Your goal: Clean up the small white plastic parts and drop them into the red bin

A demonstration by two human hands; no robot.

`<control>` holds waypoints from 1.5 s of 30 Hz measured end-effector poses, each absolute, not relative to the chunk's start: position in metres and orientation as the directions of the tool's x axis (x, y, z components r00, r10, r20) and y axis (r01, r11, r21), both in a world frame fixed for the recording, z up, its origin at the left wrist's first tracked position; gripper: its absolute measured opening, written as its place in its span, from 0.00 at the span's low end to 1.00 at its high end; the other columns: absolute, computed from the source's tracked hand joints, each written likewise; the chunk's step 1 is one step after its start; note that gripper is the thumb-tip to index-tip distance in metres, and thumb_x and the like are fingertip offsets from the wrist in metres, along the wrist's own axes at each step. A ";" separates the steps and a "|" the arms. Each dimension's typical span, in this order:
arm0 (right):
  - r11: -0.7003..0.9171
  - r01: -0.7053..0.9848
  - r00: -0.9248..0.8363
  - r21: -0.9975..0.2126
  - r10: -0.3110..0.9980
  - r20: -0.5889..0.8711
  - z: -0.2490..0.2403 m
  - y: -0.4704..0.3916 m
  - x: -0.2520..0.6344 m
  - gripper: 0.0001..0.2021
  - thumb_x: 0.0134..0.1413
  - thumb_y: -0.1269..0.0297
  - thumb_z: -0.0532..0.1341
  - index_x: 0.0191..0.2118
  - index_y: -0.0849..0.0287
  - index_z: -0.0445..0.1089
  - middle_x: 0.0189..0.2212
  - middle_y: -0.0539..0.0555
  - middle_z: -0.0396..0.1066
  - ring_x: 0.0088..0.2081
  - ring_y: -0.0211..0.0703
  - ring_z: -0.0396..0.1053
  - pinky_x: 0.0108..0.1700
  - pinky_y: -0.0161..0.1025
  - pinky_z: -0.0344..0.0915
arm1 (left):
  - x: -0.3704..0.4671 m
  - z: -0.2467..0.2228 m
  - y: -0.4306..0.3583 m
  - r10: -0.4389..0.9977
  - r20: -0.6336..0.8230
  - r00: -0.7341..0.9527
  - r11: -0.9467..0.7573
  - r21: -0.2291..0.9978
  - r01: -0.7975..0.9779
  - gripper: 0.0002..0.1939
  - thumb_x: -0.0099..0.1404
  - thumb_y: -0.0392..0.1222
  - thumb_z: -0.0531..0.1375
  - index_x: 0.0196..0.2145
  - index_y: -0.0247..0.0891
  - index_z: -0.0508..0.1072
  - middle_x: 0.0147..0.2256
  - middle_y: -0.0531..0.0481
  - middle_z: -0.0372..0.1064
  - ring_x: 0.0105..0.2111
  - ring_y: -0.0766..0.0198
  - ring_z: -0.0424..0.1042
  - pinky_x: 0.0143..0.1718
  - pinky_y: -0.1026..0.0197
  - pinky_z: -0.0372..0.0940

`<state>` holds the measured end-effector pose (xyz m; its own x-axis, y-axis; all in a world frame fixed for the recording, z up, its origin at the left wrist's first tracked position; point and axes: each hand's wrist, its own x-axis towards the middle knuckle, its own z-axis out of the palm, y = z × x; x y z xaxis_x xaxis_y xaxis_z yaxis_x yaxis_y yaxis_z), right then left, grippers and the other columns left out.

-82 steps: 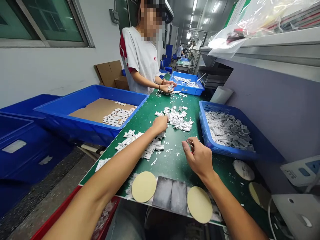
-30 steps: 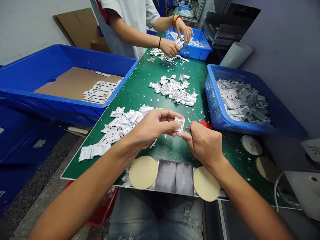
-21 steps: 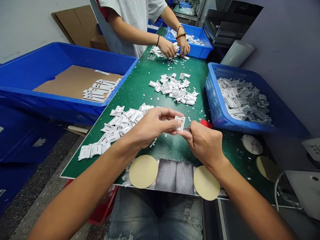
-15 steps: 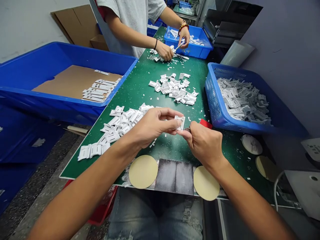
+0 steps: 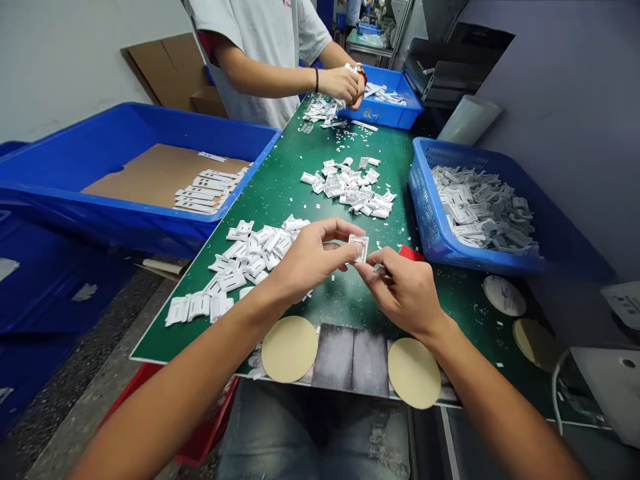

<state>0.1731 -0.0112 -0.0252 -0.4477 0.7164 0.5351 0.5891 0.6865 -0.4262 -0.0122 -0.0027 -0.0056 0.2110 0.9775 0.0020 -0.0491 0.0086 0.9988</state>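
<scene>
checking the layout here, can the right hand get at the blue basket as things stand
Likely yes: the basket stands open-topped just beyond the right hand, on its own side, and only a red item shows between them.

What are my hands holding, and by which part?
Your left hand pinches a small white piece by its left side. Your right hand is curled close beside it; whether that hand holds anything can't be told.
</scene>
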 end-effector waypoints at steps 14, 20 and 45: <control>0.665 0.572 -0.423 -0.479 0.740 0.523 -0.022 -0.015 0.173 0.20 0.62 0.46 0.55 0.39 0.61 0.68 0.29 0.50 0.70 0.28 0.36 0.65 0.32 0.35 0.55 | -0.006 -0.005 -0.005 0.941 0.030 0.336 0.066 0.960 -0.271 0.15 0.61 0.52 0.63 0.36 0.37 0.78 0.30 0.51 0.69 0.26 0.71 0.63 0.28 0.66 0.59; 0.656 0.723 -0.450 -0.217 0.686 0.572 -0.027 -0.015 0.174 0.25 0.63 0.42 0.50 0.36 0.61 0.69 0.28 0.50 0.73 0.29 0.36 0.70 0.29 0.36 0.51 | -0.006 -0.002 -0.007 0.914 0.038 0.405 0.059 0.972 -0.226 0.14 0.64 0.51 0.61 0.36 0.38 0.78 0.32 0.50 0.68 0.26 0.72 0.61 0.27 0.67 0.58; 0.547 0.834 -0.444 0.071 0.590 0.675 -0.027 -0.018 0.170 0.30 0.62 0.38 0.44 0.27 0.59 0.65 0.18 0.49 0.63 0.20 0.36 0.58 0.25 0.38 0.39 | -0.011 0.000 -0.006 0.876 -0.071 0.476 0.162 0.975 -0.152 0.19 0.61 0.57 0.62 0.34 0.34 0.74 0.30 0.52 0.64 0.21 0.74 0.57 0.24 0.67 0.55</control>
